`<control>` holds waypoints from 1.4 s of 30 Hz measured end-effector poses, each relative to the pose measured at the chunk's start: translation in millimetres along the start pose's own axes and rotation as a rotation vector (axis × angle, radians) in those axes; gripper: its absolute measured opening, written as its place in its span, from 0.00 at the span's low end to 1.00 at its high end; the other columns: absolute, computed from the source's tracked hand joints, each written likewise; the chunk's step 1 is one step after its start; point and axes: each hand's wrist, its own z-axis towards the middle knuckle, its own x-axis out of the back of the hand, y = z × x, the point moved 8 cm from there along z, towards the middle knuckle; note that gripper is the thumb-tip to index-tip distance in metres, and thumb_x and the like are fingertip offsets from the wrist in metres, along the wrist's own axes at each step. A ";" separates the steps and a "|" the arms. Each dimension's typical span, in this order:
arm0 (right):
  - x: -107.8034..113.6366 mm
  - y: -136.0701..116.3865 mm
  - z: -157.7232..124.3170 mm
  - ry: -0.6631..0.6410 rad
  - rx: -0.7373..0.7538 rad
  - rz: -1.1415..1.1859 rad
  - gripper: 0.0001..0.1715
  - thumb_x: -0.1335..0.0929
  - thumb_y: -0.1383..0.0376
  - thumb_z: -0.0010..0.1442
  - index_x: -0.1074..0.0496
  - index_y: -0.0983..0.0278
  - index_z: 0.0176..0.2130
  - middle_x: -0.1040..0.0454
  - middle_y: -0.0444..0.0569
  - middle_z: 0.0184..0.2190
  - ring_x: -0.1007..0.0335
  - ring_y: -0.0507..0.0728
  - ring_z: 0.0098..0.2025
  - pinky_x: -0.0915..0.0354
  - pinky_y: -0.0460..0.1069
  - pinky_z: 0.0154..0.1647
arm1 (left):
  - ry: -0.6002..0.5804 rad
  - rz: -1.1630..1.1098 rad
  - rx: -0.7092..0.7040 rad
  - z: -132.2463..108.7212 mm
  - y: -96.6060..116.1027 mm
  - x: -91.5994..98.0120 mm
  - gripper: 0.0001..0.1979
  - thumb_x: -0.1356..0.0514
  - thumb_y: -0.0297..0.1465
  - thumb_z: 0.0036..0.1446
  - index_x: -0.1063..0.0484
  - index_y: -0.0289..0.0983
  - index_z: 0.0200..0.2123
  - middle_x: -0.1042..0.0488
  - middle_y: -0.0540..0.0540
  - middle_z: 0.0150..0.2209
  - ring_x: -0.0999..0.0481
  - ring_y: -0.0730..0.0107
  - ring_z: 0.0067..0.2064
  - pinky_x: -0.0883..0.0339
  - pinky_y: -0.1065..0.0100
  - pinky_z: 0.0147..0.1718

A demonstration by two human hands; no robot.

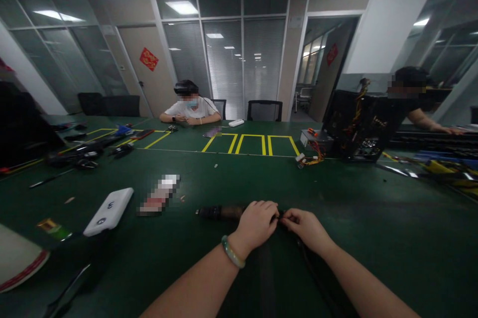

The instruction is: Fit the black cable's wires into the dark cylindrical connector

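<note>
Where the two forearms meet at the lower centre of the frame, the left hand (257, 223) curls closed over the end of a dark cylindrical part (218, 212), black at its far end and brownish nearer the hand. The right hand (304, 230) pinches a small black piece (280, 217) with narrowly closed fingers, just beside the left hand; the fingers hide most of it. A black cable (317, 278) runs from there towards the bottom edge. A pale green bangle (232, 252) circles the left wrist. All of this lies on a dark green work table (377, 243). Left of the hands are a white flat box (108, 212) and a blurred item (159, 194). Farther up, yellow tape outlines (250, 145) mark the table. At right, an open computer case (354, 126) bristles with coloured wires beside a co-worker (407, 90), while a seated person (192, 109) faces the camera across the table.
</note>
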 end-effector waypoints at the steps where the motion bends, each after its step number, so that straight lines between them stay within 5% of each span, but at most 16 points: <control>1: -0.6 0.8 0.0 -0.007 -0.005 0.007 0.10 0.33 0.58 0.60 0.24 0.60 0.34 0.24 0.41 0.26 0.29 0.53 0.29 0.40 0.45 0.28 | -0.006 0.005 -0.002 0.0 0.1 -0.2 0.04 0.41 0.28 0.60 0.30 0.39 0.40 0.27 0.48 0.50 0.29 0.63 0.50 0.39 0.60 0.50; 42: -3.3 3.4 1.2 -0.063 -0.062 0.005 0.13 0.34 0.55 0.61 0.23 0.59 0.36 0.23 0.42 0.29 0.27 0.55 0.30 0.40 0.45 0.27 | -0.082 -0.001 -0.016 6.1 -1.8 -5.9 0.05 0.42 0.28 0.60 0.29 0.38 0.40 0.25 0.47 0.40 0.28 0.64 0.45 0.37 0.62 0.45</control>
